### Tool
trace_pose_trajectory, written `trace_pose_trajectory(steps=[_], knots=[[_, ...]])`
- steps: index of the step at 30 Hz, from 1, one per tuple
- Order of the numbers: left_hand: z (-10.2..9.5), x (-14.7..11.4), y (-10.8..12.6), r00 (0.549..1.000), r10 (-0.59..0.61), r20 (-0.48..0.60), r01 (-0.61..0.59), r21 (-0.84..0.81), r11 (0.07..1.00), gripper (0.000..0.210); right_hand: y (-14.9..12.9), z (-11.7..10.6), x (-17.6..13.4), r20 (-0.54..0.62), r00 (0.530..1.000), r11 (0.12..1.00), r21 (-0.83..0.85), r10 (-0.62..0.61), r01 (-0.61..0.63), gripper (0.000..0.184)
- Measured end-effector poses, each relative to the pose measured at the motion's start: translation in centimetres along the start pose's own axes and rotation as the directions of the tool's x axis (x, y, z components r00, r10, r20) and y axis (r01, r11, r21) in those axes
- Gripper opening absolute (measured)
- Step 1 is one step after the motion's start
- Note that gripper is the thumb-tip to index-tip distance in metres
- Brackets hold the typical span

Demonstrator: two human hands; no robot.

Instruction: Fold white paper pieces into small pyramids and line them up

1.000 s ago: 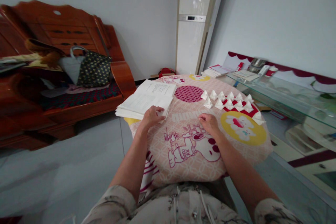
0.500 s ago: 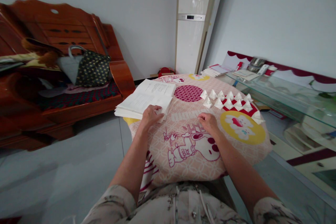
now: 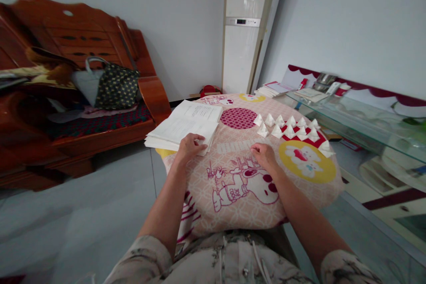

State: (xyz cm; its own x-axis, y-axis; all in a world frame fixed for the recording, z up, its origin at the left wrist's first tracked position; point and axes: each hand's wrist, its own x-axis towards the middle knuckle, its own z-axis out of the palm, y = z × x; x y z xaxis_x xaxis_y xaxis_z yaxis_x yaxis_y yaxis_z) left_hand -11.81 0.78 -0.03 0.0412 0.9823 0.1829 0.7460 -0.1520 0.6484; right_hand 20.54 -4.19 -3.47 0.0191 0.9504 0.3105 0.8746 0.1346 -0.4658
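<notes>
My left hand point(image 3: 190, 147) rests on the near right corner of a stack of printed paper sheets point(image 3: 181, 122). Its thumb and forefinger are a little apart, and it grips no sheet that I can see. To the right, my right hand point(image 3: 263, 154) lies on the patterned tablecloth point(image 3: 233, 217), its fingers curled in and nothing visible in them. Beyond it several white folded paper pyramids point(image 3: 289, 131) stand in rows on the table's right side. One paper pyramid point(image 3: 326, 149) sits apart from the rows, nearer the right edge.
A glass-topped cabinet point(image 3: 366, 120) adjoins the table's right side, bearing booklets point(image 3: 270, 89) and a metal container point(image 3: 324, 82). On the left is a wooden bench point(image 3: 83, 31) with bags point(image 3: 116, 86). A white floor-standing air conditioner point(image 3: 240, 53) stands behind.
Hardly anything differs. My left hand has shifted very slightly to the left on the papers; my right hand stays in place.
</notes>
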Motion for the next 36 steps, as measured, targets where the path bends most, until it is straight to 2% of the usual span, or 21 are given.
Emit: trace_pose_trajectory(steps=[5,10,16,20,22,25,27,30,31,33,36], knots=[[-0.1,0.1,-0.5,1.0,-0.014,0.011,0.015,-0.082,0.997,0.03,0.2,0.1,0.0,-0.008,1.0,1.0,0.007,-0.008,0.009,0.023],[0.2,0.3,-0.9,1.0,0.012,0.0,-0.012,-0.152,0.988,0.016,0.3,0.1,0.1,-0.008,1.0,1.0,0.0,-0.016,0.016,0.023],[0.1,0.1,-0.2,0.999,-0.022,-0.045,0.013,-0.183,0.983,0.019,0.1,0.0,0.1,0.007,1.0,1.0,-0.002,0.001,-0.001,0.023],[-0.1,0.0,0.9,0.998,0.059,-0.017,-0.061,-0.178,0.982,0.018,0.0,-0.2,0.1,0.027,1.0,1.0,-0.003,0.009,-0.009,0.023],[0.1,-0.2,1.5,0.991,0.132,0.035,-0.124,-0.181,0.976,0.018,0.0,-0.2,0.0,0.033,0.999,1.0,-0.002,0.01,-0.01,0.022],[0.7,-0.8,2.7,0.95,0.278,0.144,-0.237,-0.25,0.939,0.017,-0.2,-0.1,0.0,-0.038,0.999,1.0,0.017,-0.007,0.007,0.024],[1.3,-1.4,3.5,0.905,0.373,0.205,-0.297,-0.325,0.898,0.018,-0.6,0.2,-0.1,-0.133,0.989,0.997,0.029,-0.072,0.076,0.04],[2.2,-2.3,4.6,0.806,0.499,0.319,-0.325,-0.466,0.823,0.023,-1.2,0.6,-0.3,-0.221,0.95,0.974,0.004,-0.221,0.227,0.062],[2.3,-2.6,4.8,0.774,0.529,0.349,-0.322,-0.502,0.803,0.025,-1.4,0.7,-0.4,-0.227,0.94,0.966,-0.01,-0.255,0.259,0.061],[2.4,-3.0,5.1,0.732,0.562,0.386,-0.305,-0.551,0.777,0.026,-1.4,0.8,-0.4,-0.226,0.932,0.959,-0.028,-0.282,0.283,0.05],[2.0,-3.3,5.0,0.724,0.564,0.396,-0.278,-0.582,0.765,0.026,-1.0,0.3,-0.4,-0.217,0.934,0.957,-0.014,-0.284,0.288,0.028]])
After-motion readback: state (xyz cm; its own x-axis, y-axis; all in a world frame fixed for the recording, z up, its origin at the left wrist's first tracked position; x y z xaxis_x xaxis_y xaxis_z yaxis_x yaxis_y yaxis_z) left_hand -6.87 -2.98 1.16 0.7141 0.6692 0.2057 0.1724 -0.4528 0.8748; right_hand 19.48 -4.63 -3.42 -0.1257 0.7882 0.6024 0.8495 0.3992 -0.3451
